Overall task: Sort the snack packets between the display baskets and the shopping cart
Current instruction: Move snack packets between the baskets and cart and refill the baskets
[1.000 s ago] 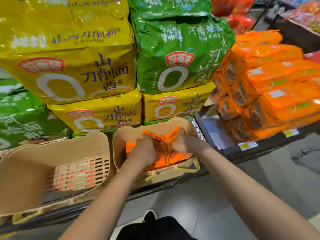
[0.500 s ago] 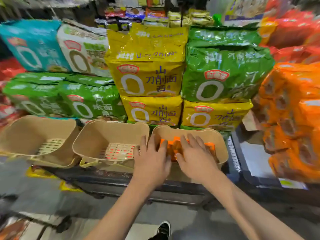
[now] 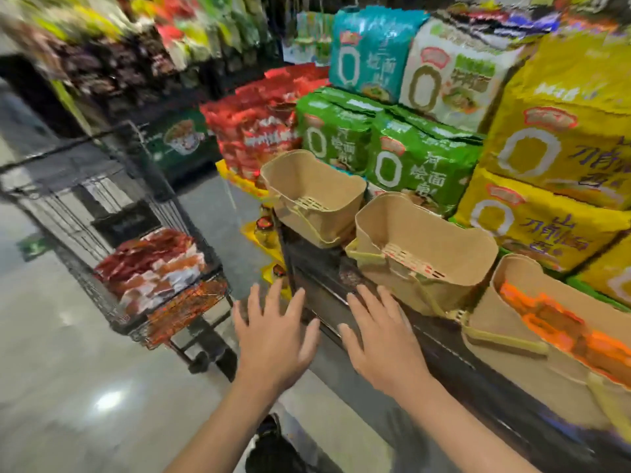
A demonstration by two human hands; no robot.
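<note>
Three tan display baskets stand in a row on a dark shelf edge. The right basket (image 3: 495, 322) holds orange snack packets (image 3: 560, 322). No packets show in the middle basket (image 3: 454, 247) or the left basket (image 3: 321, 179). A black wire shopping cart (image 3: 112, 206) at the left holds red, orange and white snack packets (image 3: 150, 264). My left hand (image 3: 273, 336) and my right hand (image 3: 379, 339) hover side by side in front of the shelf, between cart and baskets, fingers spread and holding nothing.
Large noodle multipacks in green (image 3: 403, 158), yellow (image 3: 560, 145), teal and white are stacked behind the baskets, with red bags (image 3: 259, 128) to their left. Grey aisle floor (image 3: 68, 387) lies around the cart. The dark shelf edge (image 3: 444, 353) runs diagonally under my right hand.
Both hands let go of the orange packets in the right basket and pulled back, open. The view swung left, and the cart came into sight.
</note>
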